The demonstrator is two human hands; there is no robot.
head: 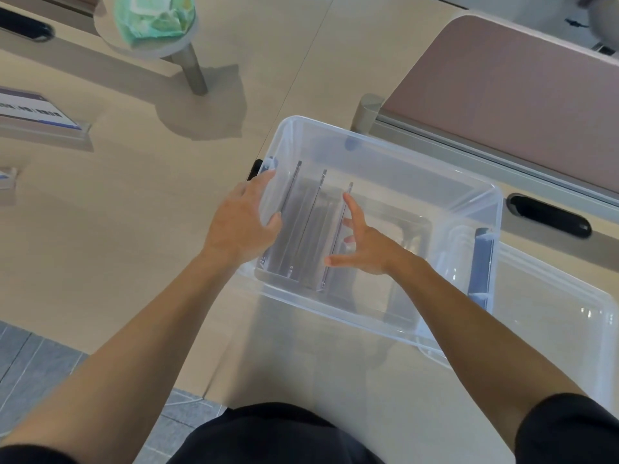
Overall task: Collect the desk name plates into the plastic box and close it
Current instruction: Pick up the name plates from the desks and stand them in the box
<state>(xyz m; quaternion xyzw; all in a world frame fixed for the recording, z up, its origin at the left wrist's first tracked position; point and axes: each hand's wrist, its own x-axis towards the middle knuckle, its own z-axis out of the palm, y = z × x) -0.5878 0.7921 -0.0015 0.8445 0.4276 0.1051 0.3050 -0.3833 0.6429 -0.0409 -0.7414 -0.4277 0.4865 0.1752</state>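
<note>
Here the left hand (241, 226) grips the left wall of the plastic box (385, 152), fingers curled over its rim. The right hand (365, 249) is inside the box, fingers spread and straight along the third name plate (338, 236). Whether they actually touch it I cannot tell.

Three clear name plates (311, 226) stand on edge side by side at the left end of the box, with the right half bare. To do this step well, I would keep the left hand bracing the box. Each plate should be let go only once it stands square against its neighbour, so that none tips into the open space.

Further out, another name plate (40, 112) sits on the bench (134, 212) well to the left. A second one (7, 177) is cut off at the frame's edge. Both look uncollected.

The lid (552, 323) lies at the right, partly under the box, so it will have to be pulled free before closing. A round stand (192, 68) bearing a green packet (154, 18) is beyond, and a partition panel (502, 95) runs behind. Neither blocks the reach.
</note>
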